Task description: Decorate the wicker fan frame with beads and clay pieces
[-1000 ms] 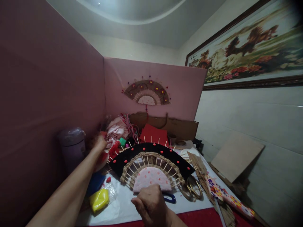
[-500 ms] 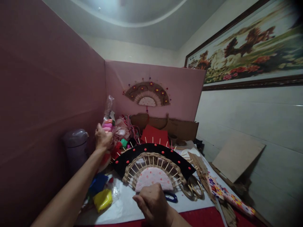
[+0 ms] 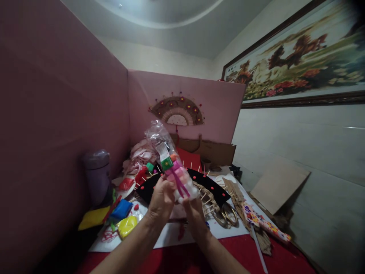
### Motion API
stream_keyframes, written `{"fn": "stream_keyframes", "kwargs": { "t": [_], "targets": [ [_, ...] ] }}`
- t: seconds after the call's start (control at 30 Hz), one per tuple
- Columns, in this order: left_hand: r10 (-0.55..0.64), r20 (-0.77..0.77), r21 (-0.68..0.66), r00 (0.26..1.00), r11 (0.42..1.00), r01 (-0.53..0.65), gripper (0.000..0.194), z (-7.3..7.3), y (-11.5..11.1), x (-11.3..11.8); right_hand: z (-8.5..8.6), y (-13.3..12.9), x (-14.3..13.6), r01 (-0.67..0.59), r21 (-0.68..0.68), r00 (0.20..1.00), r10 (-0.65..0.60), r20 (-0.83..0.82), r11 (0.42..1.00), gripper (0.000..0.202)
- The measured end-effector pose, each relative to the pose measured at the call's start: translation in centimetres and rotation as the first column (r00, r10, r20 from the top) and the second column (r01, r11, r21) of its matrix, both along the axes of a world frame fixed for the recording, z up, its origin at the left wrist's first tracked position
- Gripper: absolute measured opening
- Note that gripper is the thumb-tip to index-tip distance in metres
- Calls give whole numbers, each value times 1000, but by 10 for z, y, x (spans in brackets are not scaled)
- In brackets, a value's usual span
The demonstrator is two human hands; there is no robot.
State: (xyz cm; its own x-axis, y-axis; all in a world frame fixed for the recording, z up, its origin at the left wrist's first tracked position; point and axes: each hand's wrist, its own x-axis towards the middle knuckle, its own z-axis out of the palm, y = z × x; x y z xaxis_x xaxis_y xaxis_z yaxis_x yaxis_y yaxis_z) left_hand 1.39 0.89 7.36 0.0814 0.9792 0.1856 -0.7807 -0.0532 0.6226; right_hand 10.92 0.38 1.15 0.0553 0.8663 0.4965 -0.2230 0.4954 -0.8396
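The left hand (image 3: 163, 195) and right hand (image 3: 194, 213) both grip a clear plastic bag of colourful packets (image 3: 177, 172), lifted over the black-banded fan (image 3: 218, 190) on the tabletop (image 3: 239, 245). Gold-handled scissors (image 3: 224, 215) lie right; a yellow packet (image 3: 127, 227) rests near left, a purple tumbler (image 3: 98, 179) farther left.

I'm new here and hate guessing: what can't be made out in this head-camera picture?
All in the head view:
1. White paper label on the clear plastic bag with pink contents: print too small.
2. Right hand: fingers mostly hidden by the bag and the hand itself.
3. Black fan-shaped band with orange dots: middle hidden by bag and left hand.
4. Pale pink panel: mostly hidden by the hands.
5. Brown-framed horse picture: right end cut off.
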Motion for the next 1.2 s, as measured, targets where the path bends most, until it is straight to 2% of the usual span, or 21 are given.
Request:
{"fn": "stream_keyframes", "kwargs": {
  "t": [0.13,0.27,0.37,0.53,0.6,0.7,0.8,0.87,1.0,1.2],
  "targets": [
    [52,-44,52,998,997,-49,30,-14,2,7,-1,5,4,31,-91,980,-49,-194,995,42],
    [81,-92,13,992,997,-80,44,-21,9,-4,4,10,11,97,-46,969,-105,-225,994,42],
    [19,-38,-30,999,999,-20,40,-27,14,-18,6,10,15,193,19,975,-190,-113,981,44],
    [-50,120,-108,991,992,64,15,-39,23,-38,11,9,17,275,155,939,-300,170,949,51],
    [-81,166,-140,983,985,105,8,-40,26,-42,21,10,17,296,185,903,-338,264,937,48],
    [-65,222,-176,973,979,106,9,-39,29,-47,43,14,16,305,209,832,-367,416,929,34],
    [-14,270,-211,963,975,74,13,-37,33,-50,64,21,12,306,308,693,-433,577,901,20],
    [18,296,-237,955,970,55,17,-36,36,-53,73,26,6,290,394,614,-486,623,872,16],
    [51,336,-245,940,969,35,20,-37,42,-58,84,38,-8,228,503,546,-538,643,833,14],
    [74,317,-267,945,964,14,11,-40,49,-63,110,60,-24,160,540,446,-548,707,826,11]
  ]
}}
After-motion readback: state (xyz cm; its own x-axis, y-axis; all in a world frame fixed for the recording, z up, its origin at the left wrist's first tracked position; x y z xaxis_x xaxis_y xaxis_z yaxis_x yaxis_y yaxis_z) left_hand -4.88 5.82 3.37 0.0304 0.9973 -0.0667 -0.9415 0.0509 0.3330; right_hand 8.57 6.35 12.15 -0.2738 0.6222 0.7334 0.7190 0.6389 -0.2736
